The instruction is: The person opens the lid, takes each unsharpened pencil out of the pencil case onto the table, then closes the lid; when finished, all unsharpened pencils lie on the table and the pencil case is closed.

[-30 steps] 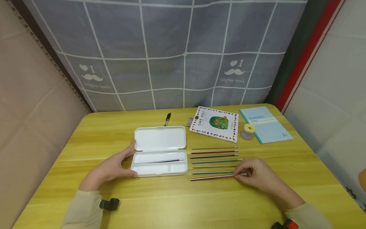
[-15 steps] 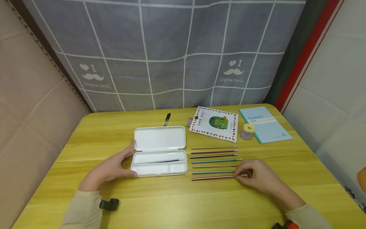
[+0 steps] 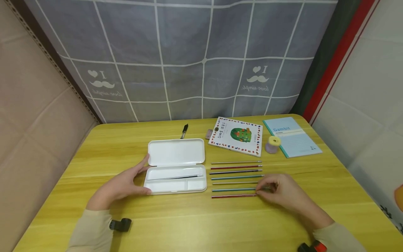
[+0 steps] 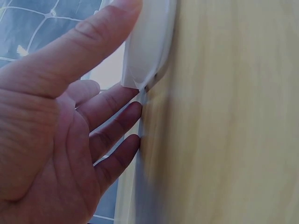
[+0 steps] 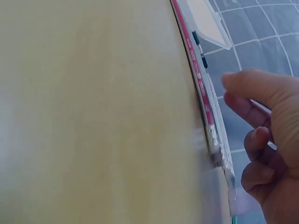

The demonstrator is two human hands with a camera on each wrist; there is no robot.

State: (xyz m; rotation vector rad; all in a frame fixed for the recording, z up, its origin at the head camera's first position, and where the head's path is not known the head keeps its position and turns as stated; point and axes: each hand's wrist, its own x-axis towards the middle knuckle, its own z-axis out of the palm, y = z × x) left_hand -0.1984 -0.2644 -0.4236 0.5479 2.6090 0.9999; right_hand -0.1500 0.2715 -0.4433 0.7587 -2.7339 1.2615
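Note:
An open white pencil case [image 3: 195, 187] lies on the table with its lid folded back; a dark pencil [image 3: 176, 177] lies in its tray. My left hand [image 3: 122, 183] rests at the case's left side, thumb by the front corner and fingers stretched toward the hinge. In the left wrist view the case's edge [image 4: 149, 46] is under the thumb. To its right, several pencils lie in parallel rows. My right hand [image 3: 281, 192] hovers at the eraser end of the nearest, a red pencil [image 3: 233, 196]. Its thumb and index finger are near each other, with nothing visible between them in the right wrist view.
At the back are a black pen [image 3: 184, 131], a small eraser [image 3: 209, 134] and a picture book [image 3: 236, 136]. A yellow-lidded little jar [image 3: 272, 144] stands beside a light blue notebook [image 3: 294, 138]. Grey checked cloth [image 3: 179, 70] hangs behind the table.
The red pencil has straightened into line with the others. My right hand has shifted slightly left along it, covering its eraser end. The left hand and case have stayed put.

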